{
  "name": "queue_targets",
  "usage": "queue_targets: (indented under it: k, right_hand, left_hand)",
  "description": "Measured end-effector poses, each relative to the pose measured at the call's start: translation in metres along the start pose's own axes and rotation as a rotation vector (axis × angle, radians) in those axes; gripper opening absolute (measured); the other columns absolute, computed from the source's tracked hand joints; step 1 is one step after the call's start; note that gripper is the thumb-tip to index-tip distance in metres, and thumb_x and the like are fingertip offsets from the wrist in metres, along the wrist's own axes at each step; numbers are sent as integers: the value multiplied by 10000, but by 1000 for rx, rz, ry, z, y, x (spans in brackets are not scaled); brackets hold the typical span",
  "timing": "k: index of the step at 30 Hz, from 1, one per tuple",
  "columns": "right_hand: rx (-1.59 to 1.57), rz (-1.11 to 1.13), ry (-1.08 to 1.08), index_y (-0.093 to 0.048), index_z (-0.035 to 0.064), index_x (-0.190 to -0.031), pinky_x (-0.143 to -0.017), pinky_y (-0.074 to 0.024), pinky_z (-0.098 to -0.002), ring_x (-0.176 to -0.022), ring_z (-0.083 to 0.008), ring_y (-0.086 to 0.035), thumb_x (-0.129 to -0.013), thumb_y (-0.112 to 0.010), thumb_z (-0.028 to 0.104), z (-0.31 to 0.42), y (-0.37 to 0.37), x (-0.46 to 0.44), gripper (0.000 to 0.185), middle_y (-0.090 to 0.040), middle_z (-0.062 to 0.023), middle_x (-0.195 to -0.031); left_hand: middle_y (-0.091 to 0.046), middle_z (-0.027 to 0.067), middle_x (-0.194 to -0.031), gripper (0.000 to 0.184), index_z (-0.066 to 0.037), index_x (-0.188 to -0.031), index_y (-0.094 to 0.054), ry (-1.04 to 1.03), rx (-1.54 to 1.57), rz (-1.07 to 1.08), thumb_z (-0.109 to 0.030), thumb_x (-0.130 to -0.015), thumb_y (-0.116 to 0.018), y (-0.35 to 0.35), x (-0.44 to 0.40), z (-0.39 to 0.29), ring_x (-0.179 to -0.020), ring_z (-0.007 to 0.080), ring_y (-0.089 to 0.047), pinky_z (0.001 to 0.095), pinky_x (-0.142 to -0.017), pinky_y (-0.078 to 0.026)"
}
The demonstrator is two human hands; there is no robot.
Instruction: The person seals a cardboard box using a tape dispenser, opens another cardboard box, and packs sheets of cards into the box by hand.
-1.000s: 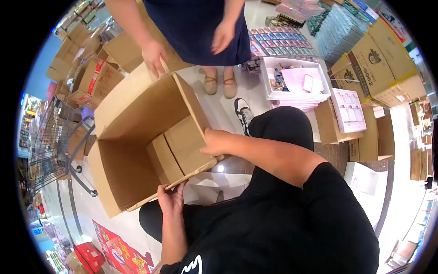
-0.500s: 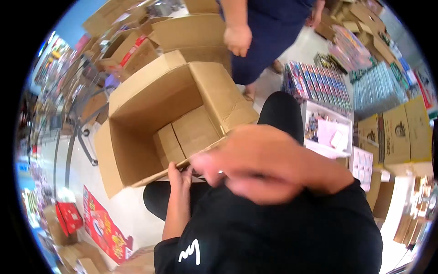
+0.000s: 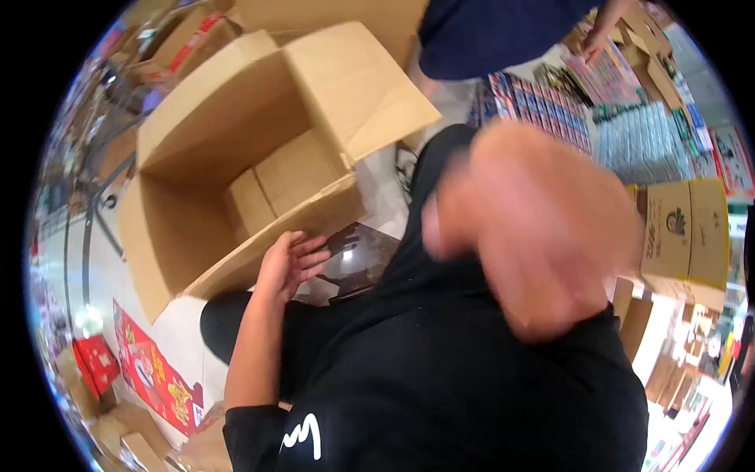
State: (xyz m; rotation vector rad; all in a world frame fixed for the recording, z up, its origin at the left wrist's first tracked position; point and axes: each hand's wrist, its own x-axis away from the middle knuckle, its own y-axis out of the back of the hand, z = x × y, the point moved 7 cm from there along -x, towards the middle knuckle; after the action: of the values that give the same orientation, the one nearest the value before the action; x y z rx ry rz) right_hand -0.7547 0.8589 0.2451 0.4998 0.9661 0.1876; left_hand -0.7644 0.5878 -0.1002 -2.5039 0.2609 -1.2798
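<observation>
A big cardboard box point(image 3: 236, 228) lies in front of me with its top flaps spread and its brown inside bare. My left hand point(image 3: 289, 266) is beside the box's near wall, fingers spread and nothing in them; whether it touches the cardboard I cannot tell. Motion smears my right hand point(image 3: 543, 228), which is raised over my right thigh, close to the camera. Its fingers are too blurred to show whether it holds anything.
A person in dark blue clothing point(image 3: 503, 35) stands beyond the box, one hand point(image 3: 595, 43) near pink packages point(image 3: 609, 75). Boxed goods point(image 3: 543, 106) and a closed carton point(image 3: 684, 228) stand at right. A red poster point(image 3: 153, 366) lies on the floor at left.
My left hand has come off the box's near edge and its fingers have spread. My right hand has lifted away to the right. The other person has shifted right, toward the pink packages.
</observation>
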Motion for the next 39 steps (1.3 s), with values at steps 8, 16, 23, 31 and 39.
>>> queue_targets:
  k: [8, 16, 23, 31, 39]
  right_hand:
    - [497, -340, -1051, -713, 10, -1094, -820, -538, -348, -876, -231, -698, -856, -678, 225, -345, 90, 255, 323, -722, -146, -932]
    - [1069, 187, -1675, -577, 36, -1313, -1000, -480, -486, -1216, -412, -563, -737, -765, 571, -501, 108, 344, 809, -587, -262, -1283]
    - [1000, 227, -1832, -554, 61, -1311, -985, -492, -513, -1213, -408, -578, -857, -628, 498, -521, 118, 338, 634, -602, -245, -1303]
    - [1138, 225, -1701, -636, 65, -1146, -955, -509, -497, -1171, -362, -604, -797, -718, 455, -514, 114, 347, 530, -601, -203, -1282]
    - [379, 1115, -1389, -650, 82, -1131, -909, -497, -490, -1093, -339, -619, -852, -676, 392, -412, -115, 443, 418, -634, -184, -1146]
  left_hand:
    - [-677, 150, -1201, 462, -28, -1177, -612, -1105, -1199, -179, -11, -755, -799, -62, 51, -99, -1102, 258, -641, 357, -898, -517]
    - [-721, 162, -953, 281, -152, -1115, -716, -362, -1706, -401, -198, -839, -731, -24, -46, -149, -886, 366, -692, 444, -766, -549]
    - [-712, 133, -877, 180, -191, -1051, -722, -438, -1766, -481, -223, -876, -690, -38, -71, -186, -812, 361, -687, 456, -703, -543]
    - [-718, 131, -913, 194, -179, -1049, -724, -469, -1736, -414, -191, -859, -685, -34, -86, -207, -840, 352, -689, 444, -728, -547]
    - [-711, 146, -985, 266, -112, -1093, -698, -519, -1687, -343, -132, -828, -703, -29, -86, -193, -889, 357, -685, 435, -759, -551]
